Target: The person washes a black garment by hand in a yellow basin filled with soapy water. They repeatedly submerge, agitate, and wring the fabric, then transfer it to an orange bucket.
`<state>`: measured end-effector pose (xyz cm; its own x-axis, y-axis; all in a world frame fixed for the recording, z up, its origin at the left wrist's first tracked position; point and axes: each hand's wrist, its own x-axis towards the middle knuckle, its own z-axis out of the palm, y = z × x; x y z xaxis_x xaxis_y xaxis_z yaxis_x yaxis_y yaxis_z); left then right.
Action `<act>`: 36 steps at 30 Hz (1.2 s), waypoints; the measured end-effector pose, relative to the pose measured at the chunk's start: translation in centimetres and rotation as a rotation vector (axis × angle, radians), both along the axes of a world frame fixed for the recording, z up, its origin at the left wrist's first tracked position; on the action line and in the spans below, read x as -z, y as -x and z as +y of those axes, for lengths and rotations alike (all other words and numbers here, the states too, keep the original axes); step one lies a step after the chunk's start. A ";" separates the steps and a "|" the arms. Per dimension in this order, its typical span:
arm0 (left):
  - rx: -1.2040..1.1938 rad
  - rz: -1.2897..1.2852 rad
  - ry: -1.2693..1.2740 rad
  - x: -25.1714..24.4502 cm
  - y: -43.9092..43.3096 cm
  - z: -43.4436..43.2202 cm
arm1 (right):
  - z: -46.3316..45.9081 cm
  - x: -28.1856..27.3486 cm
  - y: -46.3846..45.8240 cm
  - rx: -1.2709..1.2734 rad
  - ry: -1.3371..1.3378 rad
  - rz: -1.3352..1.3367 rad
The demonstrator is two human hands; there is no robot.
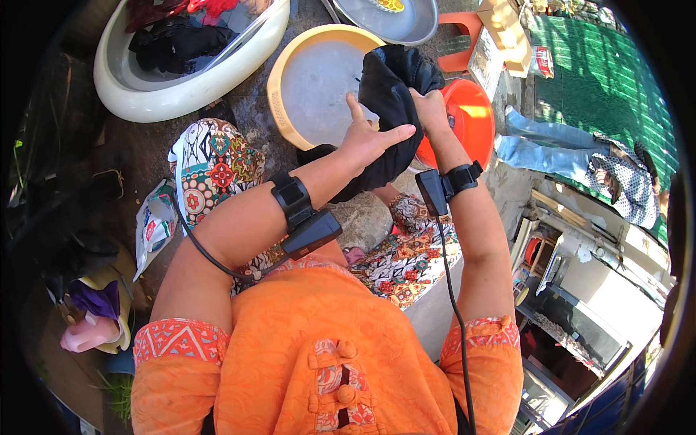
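Note:
A black garment (389,103) hangs bunched between my hands, partly over the right rim of a yellow plastic basin (275,100) of cloudy water. My right hand (429,109) grips its upper right part, with the fingers partly hidden by the cloth. My left hand (370,136) lies against the front of the garment, thumb and fingers spread apart. Part of the cloth drapes below my left forearm. Behind my right wrist stands a red plastic bucket (476,125).
A large white tub (163,103) with dark and red clothes in water is at the upper left. A metal basin (429,24) and an orange stool (467,27) stand at the top. A plastic packet (155,223) lies at left. Another person in jeans (549,147) is at the right.

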<state>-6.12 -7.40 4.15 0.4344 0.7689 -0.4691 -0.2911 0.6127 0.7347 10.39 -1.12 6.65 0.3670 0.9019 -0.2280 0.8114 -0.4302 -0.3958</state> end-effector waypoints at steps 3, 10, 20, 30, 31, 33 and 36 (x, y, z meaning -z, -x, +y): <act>0.053 -0.107 0.015 0.0 0.1 0.4 | -0.3 -0.4 0.6 -0.056 -0.013 -0.081; 0.379 -0.621 0.368 1.0 0.4 2.0 | -2.1 -2.5 0.6 -0.066 -0.107 0.464; 0.269 -0.915 0.467 -0.8 0.8 1.1 | -10.3 1.0 0.4 0.580 -0.058 2.094; 0.298 -1.100 0.550 -1.0 0.4 -2.2 | -5.4 -0.4 1.4 0.365 -0.381 2.073; 0.273 -1.048 0.560 -1.2 0.5 -2.2 | -4.8 -0.9 0.9 0.474 -0.382 2.021; 0.236 -0.872 0.538 -1.8 0.8 -2.0 | -4.2 -1.6 -0.2 0.446 -0.242 2.082; 0.252 -0.709 0.407 -2.9 1.3 -1.4 | -3.9 -1.8 -0.8 0.470 -0.206 1.778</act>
<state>-7.39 -8.78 7.09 0.8647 0.4410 -0.2405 -0.4188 0.8973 0.1393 11.22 -5.00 8.43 0.0455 0.8695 -0.4919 -0.7258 -0.3096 -0.6143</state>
